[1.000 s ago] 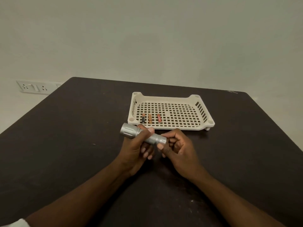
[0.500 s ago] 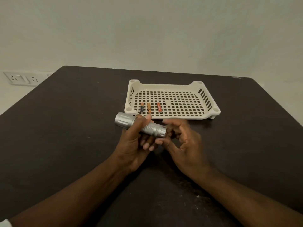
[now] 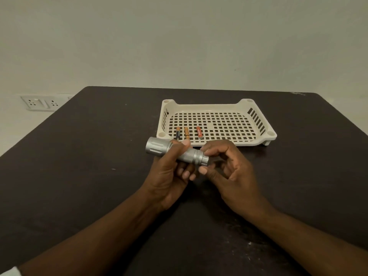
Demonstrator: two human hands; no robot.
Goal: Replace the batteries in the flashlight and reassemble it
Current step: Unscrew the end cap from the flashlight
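Note:
A silver flashlight is held above the dark table, its wide head to the left. My left hand grips its barrel from below, fingers wrapped round it. My right hand pinches the tail cap at the flashlight's right end between thumb and fingers. Three small batteries lie in the cream tray behind: a black and copper one, an orange one and a red one.
The dark table stretches to both sides of my arms and bears white scuffs near the front right. A wall socket plate sits on the wall past the table's left edge.
The view has shifted slightly. My right hand's fingers have turned and closed round the flashlight's tail end. My left hand keeps its grip on the barrel.

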